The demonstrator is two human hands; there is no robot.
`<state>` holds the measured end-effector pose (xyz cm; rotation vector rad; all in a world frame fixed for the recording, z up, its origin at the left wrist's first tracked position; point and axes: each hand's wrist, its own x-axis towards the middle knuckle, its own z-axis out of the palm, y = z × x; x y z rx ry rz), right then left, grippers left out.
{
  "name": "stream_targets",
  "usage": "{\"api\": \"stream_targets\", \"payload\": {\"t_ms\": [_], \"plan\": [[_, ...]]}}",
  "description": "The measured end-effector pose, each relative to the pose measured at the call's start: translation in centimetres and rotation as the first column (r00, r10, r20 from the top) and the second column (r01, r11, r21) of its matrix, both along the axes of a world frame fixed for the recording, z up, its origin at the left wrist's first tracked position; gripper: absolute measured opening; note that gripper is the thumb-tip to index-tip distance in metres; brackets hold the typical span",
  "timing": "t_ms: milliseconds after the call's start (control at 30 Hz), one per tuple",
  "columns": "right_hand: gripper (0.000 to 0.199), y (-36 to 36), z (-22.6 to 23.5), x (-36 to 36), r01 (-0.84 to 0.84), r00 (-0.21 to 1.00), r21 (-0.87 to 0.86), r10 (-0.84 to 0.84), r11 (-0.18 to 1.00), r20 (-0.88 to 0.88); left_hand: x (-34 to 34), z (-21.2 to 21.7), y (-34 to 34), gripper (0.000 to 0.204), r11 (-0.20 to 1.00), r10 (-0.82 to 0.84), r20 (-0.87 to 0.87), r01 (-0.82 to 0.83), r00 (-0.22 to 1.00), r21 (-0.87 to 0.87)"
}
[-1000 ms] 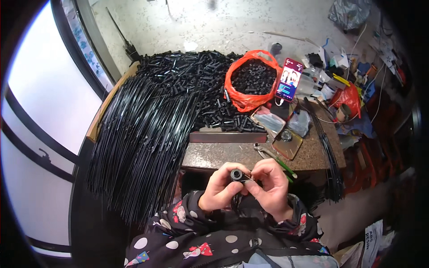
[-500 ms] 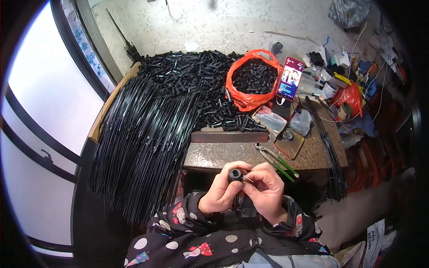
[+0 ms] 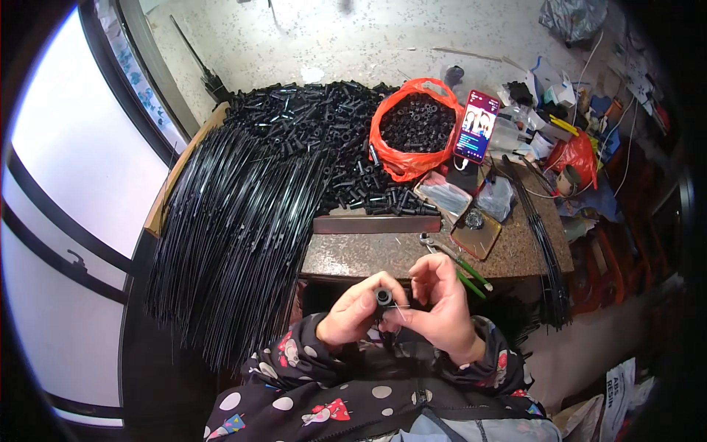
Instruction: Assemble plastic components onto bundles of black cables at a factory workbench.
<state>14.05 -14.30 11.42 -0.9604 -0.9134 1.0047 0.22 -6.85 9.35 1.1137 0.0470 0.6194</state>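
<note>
My left hand (image 3: pixel 352 315) is closed around a black plastic tube fitting (image 3: pixel 383 296), its round hollow end facing up. A thin silvery wire or pin (image 3: pixel 398 306) sticks out sideways from the fitting. Just to the right, my right hand (image 3: pixel 440 306) has its fingers apart, the thumb close to the wire and the other fingers raised. Whether the thumb touches the wire I cannot tell. Below my left hand, dark parts hang in shadow, too dim to make out.
Beyond my hands is a speckled tabletop (image 3: pixel 361 255) with a metal bar (image 3: pixel 377 224). Black fittings (image 3: pixel 294 110) are heaped behind, beside long black rods (image 3: pixel 236 236). A red bag (image 3: pixel 401 163) holds small black parts. Green-handled pliers (image 3: pixel 460 264), a phone (image 3: pixel 476 127) and a tray (image 3: pixel 445 194) lie right.
My right fingers have spread and lifted off the fitting. My left hand has shifted slightly left and down with the fitting, and the wire beside it shows more clearly.
</note>
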Motion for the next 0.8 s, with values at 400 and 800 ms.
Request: {"api": "stream_targets", "payload": {"t_ms": [400, 800], "plan": [[0.039, 0.0, 3.3, 0.4, 0.046, 0.127, 0.588, -0.589, 0.807, 0.798, 1.0, -0.4, 0.1, 0.040, 0.978, 0.207, 0.115, -0.208, 0.972, 0.005], [0.029, 6.7, 2.9, 8.2, -0.273, 0.518, 0.463, -0.276, 0.843, 0.809, 2.4, -1.2, 2.9, 0.024, 0.861, 0.461, 0.159, -0.484, 0.873, 0.159]]}}
